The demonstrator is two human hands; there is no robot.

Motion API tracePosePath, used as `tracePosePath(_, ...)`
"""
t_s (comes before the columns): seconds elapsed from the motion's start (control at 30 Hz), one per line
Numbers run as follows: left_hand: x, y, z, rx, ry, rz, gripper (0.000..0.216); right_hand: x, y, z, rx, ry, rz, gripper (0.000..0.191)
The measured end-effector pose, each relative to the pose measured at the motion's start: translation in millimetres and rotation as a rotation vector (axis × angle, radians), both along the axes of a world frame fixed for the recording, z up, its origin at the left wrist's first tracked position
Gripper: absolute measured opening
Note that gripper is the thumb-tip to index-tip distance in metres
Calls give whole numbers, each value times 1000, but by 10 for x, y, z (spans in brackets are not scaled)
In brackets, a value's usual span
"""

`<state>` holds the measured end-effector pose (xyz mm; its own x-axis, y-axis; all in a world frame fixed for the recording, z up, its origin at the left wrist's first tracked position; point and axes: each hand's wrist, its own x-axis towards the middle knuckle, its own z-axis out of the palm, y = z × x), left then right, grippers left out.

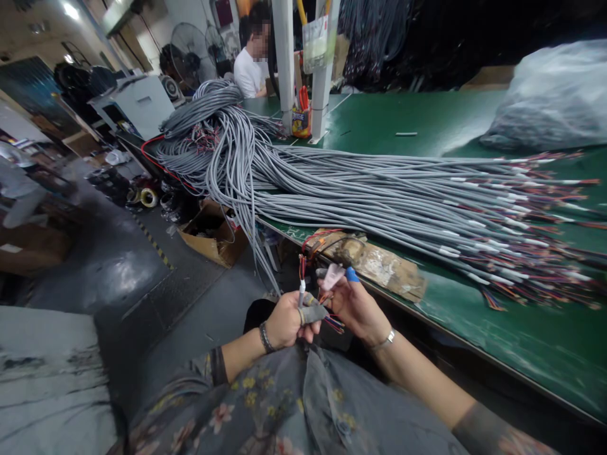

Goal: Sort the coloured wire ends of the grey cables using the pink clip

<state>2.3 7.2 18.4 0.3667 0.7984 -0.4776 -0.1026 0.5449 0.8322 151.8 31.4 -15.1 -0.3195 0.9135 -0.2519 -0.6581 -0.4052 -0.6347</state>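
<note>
Flower-printed clothing [265, 395] lies nearest; beyond, the left hand [286, 321] has its fingers clamped on a grey multicore cable [301, 298], white-sleeved end upright; the right hand [364, 314] meets coloured cores [334, 324], grip unclear; steady holding, gentle separating should serve best; on the worktop [497, 344], a yellow-and-black packet's [300, 123] lettering is illegible.

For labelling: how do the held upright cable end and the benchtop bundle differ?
The upright cable end is single; the bundle has many. The cable end points up from the left hand; the bundle's long run lies along the bench. Both show grey jackets, white bands and coloured wires.
</note>
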Motion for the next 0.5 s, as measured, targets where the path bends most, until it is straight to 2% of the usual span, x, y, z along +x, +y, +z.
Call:
tracePosePath(0.17,106,-36,4,42,13,133,49,-20,-15,7,56,-75,-67,29)
tracePosePath(0.5,176,-11,-46,44,-8,160,49,-7,0,-176,62,-94,-4,45)
